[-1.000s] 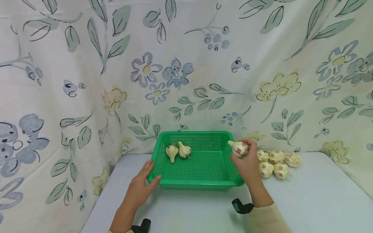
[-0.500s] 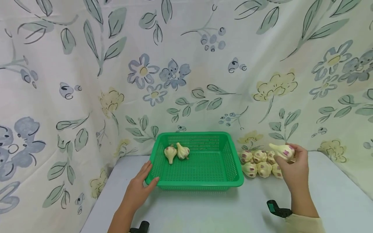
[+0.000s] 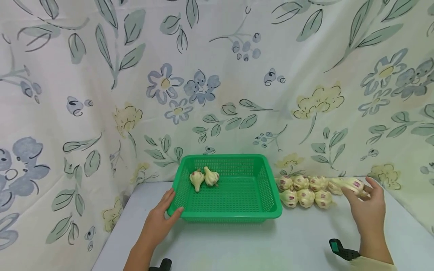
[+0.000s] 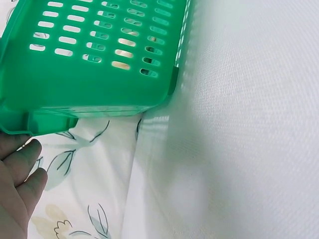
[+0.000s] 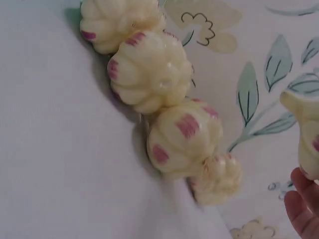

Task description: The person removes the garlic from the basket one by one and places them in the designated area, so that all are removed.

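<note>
Beyond the right side of the green basket, my right hand [image 3: 369, 209] pinches a garlic bulb [image 3: 353, 185] between thumb and fingers, its stem pointing left. In the right wrist view that bulb [image 5: 310, 132] is partly cut off at the right edge, with fingertips [image 5: 305, 201] under it. My left hand [image 3: 157, 220] lies at the front left corner of the perforated basket [image 3: 230, 215], thumb and fingers spread against its rim. Two garlic bulbs, one [image 3: 197, 180] beside the other [image 3: 211, 177], lie in the basket's back left part.
Several cream bulbs with purple marks stand in two rows right of the basket; a front one [image 3: 306, 198] is close to its wall. The white table [image 3: 223, 244] ends at a floral cloth [image 3: 220, 75] behind and on the left.
My right hand has carried the garlic bulb rightward from the basket's right rim, past the other bulbs, and lowered it. The left hand stays at the basket corner.
</note>
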A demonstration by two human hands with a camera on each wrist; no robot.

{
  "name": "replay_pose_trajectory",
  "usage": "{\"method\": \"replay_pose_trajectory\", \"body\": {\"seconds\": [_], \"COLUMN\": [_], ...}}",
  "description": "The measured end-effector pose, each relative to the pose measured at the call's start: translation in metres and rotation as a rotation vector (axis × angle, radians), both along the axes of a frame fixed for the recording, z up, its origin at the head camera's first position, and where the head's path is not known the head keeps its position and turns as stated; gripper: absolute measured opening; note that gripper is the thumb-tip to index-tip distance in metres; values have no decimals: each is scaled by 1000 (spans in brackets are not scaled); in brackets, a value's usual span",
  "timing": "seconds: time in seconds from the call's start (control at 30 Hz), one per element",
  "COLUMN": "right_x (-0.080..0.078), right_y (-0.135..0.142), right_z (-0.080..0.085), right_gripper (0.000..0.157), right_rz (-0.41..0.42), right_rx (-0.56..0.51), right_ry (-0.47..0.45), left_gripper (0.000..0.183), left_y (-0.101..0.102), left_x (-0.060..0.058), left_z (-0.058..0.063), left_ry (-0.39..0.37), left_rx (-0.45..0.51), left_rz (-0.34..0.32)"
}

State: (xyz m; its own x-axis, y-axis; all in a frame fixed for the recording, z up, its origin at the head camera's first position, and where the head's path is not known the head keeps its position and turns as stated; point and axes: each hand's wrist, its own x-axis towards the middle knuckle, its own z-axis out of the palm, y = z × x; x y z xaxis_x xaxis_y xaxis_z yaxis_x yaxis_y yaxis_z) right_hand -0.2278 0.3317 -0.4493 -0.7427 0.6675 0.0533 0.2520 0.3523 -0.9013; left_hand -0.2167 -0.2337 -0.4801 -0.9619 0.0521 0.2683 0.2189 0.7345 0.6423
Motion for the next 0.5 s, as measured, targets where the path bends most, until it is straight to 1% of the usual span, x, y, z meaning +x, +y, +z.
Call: {"method": "replay_pose_trajectory", "body": {"seconds": [0.13,0.2,0.33,0.5], "right_x": [-2,-3,-4,-7], "right_y": [16,24,38,44], "right_z": [-10,-17,-30,-45], "right_gripper": [81,83,89,94], "right_rz": [-38,-42,-25,17], "right_rx": [-54,-64,-77,-89], "right_ry": [-56,-89,-163,-232], "left_gripper": [69,69,69,69], "left_y": [1,1,0,1], "left_x": [0,-1,-2,-2], "left_z": [0,0,-1,-2], "left_ry": [2,8,23,30], "left_rx": [6,4,-4,-2], "left_rz": [0,1,-2,-4]}}
